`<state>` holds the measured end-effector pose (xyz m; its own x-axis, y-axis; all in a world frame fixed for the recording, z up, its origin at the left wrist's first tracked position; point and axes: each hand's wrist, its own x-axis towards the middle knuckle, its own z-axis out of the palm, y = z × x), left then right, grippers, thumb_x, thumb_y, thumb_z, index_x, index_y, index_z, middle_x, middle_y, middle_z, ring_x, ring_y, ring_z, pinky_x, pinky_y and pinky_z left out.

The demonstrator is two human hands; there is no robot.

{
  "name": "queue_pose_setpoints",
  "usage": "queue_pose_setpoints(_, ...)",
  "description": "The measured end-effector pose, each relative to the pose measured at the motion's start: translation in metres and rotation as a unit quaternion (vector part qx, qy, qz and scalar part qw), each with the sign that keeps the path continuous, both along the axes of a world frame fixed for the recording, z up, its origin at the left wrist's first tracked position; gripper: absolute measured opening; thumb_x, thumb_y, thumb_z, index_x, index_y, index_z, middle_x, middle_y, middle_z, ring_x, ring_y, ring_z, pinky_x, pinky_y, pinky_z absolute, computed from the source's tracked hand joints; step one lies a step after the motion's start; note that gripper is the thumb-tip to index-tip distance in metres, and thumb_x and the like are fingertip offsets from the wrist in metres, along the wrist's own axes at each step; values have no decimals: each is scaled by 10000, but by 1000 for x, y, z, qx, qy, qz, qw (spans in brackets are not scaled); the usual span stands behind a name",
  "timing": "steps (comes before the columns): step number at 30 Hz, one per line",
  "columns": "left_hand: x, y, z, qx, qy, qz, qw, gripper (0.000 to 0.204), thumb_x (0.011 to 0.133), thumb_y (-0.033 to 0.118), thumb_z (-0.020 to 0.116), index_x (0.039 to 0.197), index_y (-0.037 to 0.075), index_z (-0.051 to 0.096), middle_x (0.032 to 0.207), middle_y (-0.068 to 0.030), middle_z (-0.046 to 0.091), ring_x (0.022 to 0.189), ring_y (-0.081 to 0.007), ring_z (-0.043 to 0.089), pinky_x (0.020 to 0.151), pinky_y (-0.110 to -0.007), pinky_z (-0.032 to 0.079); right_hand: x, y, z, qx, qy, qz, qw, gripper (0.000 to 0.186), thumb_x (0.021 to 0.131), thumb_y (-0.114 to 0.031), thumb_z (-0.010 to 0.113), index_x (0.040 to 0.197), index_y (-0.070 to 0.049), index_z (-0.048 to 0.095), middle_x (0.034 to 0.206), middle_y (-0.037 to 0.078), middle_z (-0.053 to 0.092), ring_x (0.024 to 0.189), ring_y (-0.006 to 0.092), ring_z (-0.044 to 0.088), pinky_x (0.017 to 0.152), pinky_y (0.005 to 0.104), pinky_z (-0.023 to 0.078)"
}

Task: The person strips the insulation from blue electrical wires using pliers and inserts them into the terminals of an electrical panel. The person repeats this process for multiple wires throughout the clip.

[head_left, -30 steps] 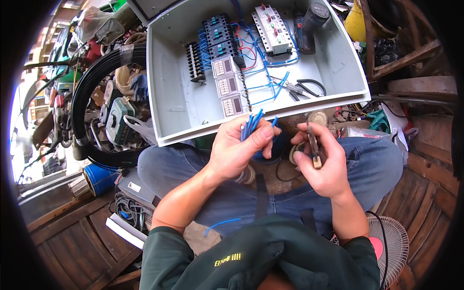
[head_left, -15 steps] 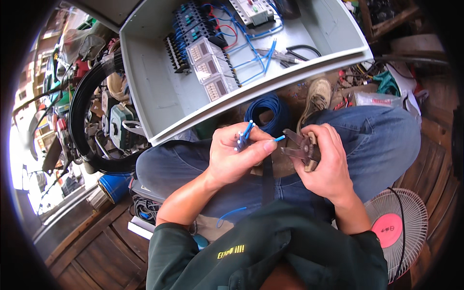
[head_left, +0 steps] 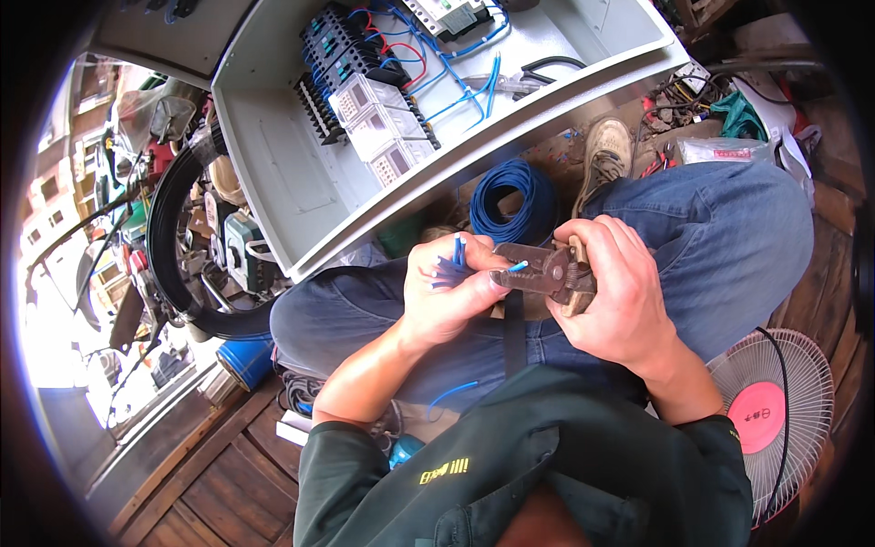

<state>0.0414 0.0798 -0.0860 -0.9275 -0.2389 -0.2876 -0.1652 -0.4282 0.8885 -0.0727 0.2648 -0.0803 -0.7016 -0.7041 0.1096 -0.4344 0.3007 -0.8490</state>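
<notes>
My left hand [head_left: 436,305] is closed on a small bunch of short blue wires [head_left: 458,251], their cut ends pointing up. One blue wire end [head_left: 518,267] sticks out past its thumb and lies between the jaws of the wire strippers [head_left: 547,270]. My right hand [head_left: 624,296] is wrapped round the handles of those strippers. Their jaws reach left over my left fingertips, and whether they bite the wire I cannot tell. A coil of dark blue wire [head_left: 487,211] lies on the floor just beyond both hands.
Ahead stands an open grey metal enclosure [head_left: 273,205] with contactors [head_left: 339,46], meters [head_left: 374,123] and blue and red wiring. A black cable coil [head_left: 169,264] is at the left, near mixed clutter. A fan [head_left: 797,410] stands at the lower right. A shoe [head_left: 606,146] rests beside the enclosure.
The wire strippers have moved left, and their jaws now surround the single wire end that was just outside them. My view has shifted slightly.
</notes>
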Motion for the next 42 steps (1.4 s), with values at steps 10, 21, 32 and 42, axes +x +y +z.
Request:
queue_pose_setpoints(10, -1, 1, -2, -12, 10, 16, 1000, 150, 870, 78, 772, 818, -14, 666, 713, -44, 639, 595, -73, 494, 520, -240, 378, 1, -1, -2, -28, -22, 7, 999, 410, 616, 1, 767, 990, 3, 599, 836, 148, 610, 745, 327, 620, 672, 388, 503)
queue_pose_setpoints(21, -6, 6, 7, -95, -65, 12, 993, 288, 756, 129, 897, 765, 14, 633, 752, -38, 686, 642, -50, 577, 563, -214, 454, 1, 5, -6, -17, -140, 24, 990, 354, 631, 11, 747, 959, 18, 615, 721, 111, 620, 597, 245, 630, 587, 331, 505)
queue_pose_setpoints(32, -12, 5, 9, -224, 5, 50, 973, 367, 684, 198, 944, 661, 37, 616, 632, -41, 692, 557, -17, 559, 484, -213, 442, 12, -1, -5, -46, -187, -6, 981, 414, 639, 18, 777, 1025, 14, 625, 843, 119, 676, 741, 241, 707, 658, 336, 554)
queue_pose_setpoints(42, -27, 0, 19, -361, 25, 33, 932, 370, 677, 205, 950, 674, 34, 622, 597, -32, 666, 559, -5, 563, 487, -215, 468, 18, -11, -11, -65, -231, -70, 968, 379, 702, 10, 774, 1051, 6, 625, 858, 97, 669, 702, 186, 656, 675, 324, 537)
